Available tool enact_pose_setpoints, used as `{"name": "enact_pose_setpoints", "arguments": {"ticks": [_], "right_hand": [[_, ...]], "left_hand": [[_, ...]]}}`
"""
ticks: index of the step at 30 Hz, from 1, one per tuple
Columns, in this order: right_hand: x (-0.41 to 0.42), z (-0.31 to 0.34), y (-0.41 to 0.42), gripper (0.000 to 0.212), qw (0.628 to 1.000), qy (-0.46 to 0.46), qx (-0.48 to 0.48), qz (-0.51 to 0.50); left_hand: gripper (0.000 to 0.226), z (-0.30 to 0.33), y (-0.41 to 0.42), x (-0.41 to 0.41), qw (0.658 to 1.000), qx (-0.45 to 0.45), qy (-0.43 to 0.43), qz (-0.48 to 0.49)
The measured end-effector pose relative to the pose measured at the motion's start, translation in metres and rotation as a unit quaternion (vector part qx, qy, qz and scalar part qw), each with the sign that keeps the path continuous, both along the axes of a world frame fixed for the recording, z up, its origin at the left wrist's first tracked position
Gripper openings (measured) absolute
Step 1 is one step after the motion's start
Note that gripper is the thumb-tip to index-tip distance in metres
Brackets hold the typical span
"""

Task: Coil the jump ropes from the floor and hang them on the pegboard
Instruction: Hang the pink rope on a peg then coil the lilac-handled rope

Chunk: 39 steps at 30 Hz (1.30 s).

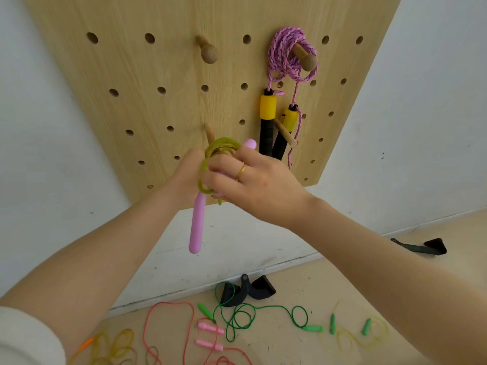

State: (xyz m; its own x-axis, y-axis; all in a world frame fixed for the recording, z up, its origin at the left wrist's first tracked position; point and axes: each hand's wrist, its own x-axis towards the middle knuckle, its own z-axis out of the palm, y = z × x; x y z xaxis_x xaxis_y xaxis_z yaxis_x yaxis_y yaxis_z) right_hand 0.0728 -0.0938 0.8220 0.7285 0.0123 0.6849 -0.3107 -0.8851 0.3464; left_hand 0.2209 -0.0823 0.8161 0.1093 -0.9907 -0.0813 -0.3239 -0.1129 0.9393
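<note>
Both grips are closing on the coiled translucent yellow-green jump rope with pink plastic handles (220,151), your left hand (188,171) and right hand (253,180) holding it just beside the lower wooden peg (209,133) of the light wooden pegboard (158,75). Loosening now is risking the loops springing apart; one handle is dangling free.

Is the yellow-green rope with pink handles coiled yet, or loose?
Coiled: the yellow-green rope sits in stacked loops gripped by the left hand and right hand, not yet on a peg.
</note>
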Motion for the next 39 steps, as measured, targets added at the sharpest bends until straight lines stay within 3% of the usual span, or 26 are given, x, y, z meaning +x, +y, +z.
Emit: {"name": "enact_pose_setpoints", "arguments": {"ticks": [2, 3, 5, 7, 9, 15, 21, 23, 26, 28, 30, 31, 33, 35, 37, 39], "right_hand": [[-0.007, -0.004, -0.004, 0.019, 0.998, 0.003, -0.030, -0.060], [-0.011, -0.006, -0.005, 0.017, 0.997, 0.002, -0.014, -0.080], [-0.019, -0.007, -0.008, 0.013, 0.993, -0.001, 0.057, -0.100], [-0.027, -0.005, -0.013, 0.014, 0.976, -0.054, 0.191, -0.090], [-0.038, -0.003, -0.021, 0.018, 0.935, -0.146, 0.316, -0.075], [-0.054, -0.006, -0.033, 0.039, 0.816, -0.387, 0.414, -0.117], [-0.058, -0.004, -0.033, 0.019, 0.702, -0.468, 0.536, 0.025], [-0.057, -0.002, -0.029, 0.011, 0.621, -0.473, 0.613, 0.122], [-0.050, 0.002, -0.022, 0.012, 0.427, -0.500, 0.710, 0.254], [-0.047, 0.005, -0.021, 0.018, 0.305, -0.524, 0.734, 0.307], [-0.047, 0.006, -0.022, 0.022, 0.215, -0.538, 0.733, 0.357], [-0.048, 0.005, -0.024, 0.024, 0.188, -0.542, 0.725, 0.380], [-0.052, 0.003, -0.027, 0.026, 0.164, -0.542, 0.709, 0.420], [-0.056, 0.002, -0.029, 0.029, 0.167, -0.508, 0.710, 0.459], [-0.059, 0.000, -0.030, 0.034, 0.213, -0.446, 0.731, 0.471], [-0.061, 0.001, -0.030, 0.037, 0.318, -0.386, 0.759, 0.417]], "left_hand": [[0.014, -0.004, -0.004, 0.000, 0.999, -0.010, 0.040, 0.027], [0.019, -0.006, -0.006, 0.002, 0.999, -0.022, 0.016, 0.032], [0.025, -0.005, -0.005, 0.002, 0.998, -0.026, 0.028, 0.040], [0.015, -0.007, -0.009, 0.005, 0.998, -0.025, 0.045, 0.031], [0.017, -0.004, -0.009, 0.007, 0.998, -0.010, 0.055, -0.003], [0.020, 0.007, 0.003, -0.005, 0.993, 0.025, 0.047, -0.106], [0.021, 0.008, 0.001, -0.013, 0.991, 0.036, 0.070, -0.108], [0.024, 0.007, -0.002, -0.016, 0.989, 0.040, 0.085, -0.117], [0.027, 0.010, -0.003, -0.017, 0.981, 0.051, 0.082, -0.167], [0.029, 0.012, -0.001, -0.017, 0.968, 0.054, 0.124, -0.211], [0.027, 0.011, 0.002, -0.019, 0.954, 0.057, 0.169, -0.240], [0.024, 0.010, 0.002, -0.020, 0.950, 0.055, 0.181, -0.247], [0.019, 0.005, 0.002, -0.022, 0.952, 0.052, 0.192, -0.234], [0.020, -0.002, -0.001, -0.021, 0.968, 0.053, 0.159, -0.188], [0.022, -0.006, -0.003, -0.022, 0.986, 0.051, 0.056, -0.145], [0.017, -0.009, -0.004, -0.023, 0.991, 0.045, -0.012, -0.122]]}}
